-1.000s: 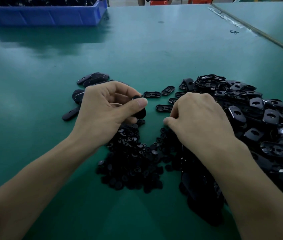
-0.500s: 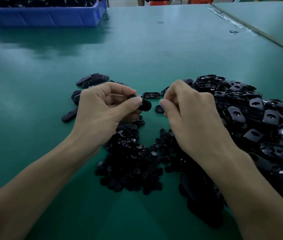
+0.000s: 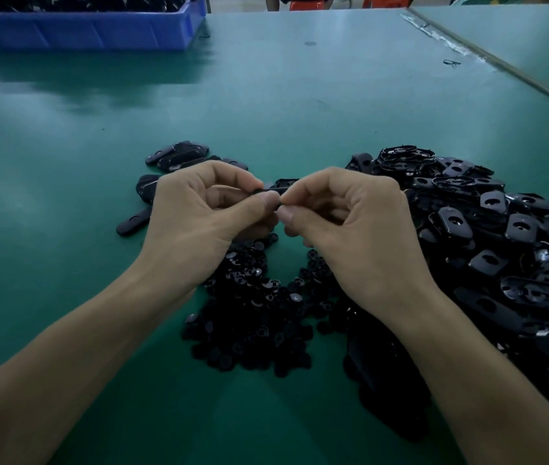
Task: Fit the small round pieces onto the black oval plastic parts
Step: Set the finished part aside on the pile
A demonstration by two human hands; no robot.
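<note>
The left hand and right hand meet above the worktop, over the heap of small round pieces. Both pinch one black oval part with curled fingers (thumbs nearly touching).

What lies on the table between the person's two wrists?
In the head view, a heap of small round black pieces lies there on the green table, nearer the camera than the left hand and right hand.

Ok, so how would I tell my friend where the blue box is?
Start at the big green table and look to its far left corner. The blue box sits there, holding dark parts. It is the only container; the other black pieces lie loose in heaps.
</note>
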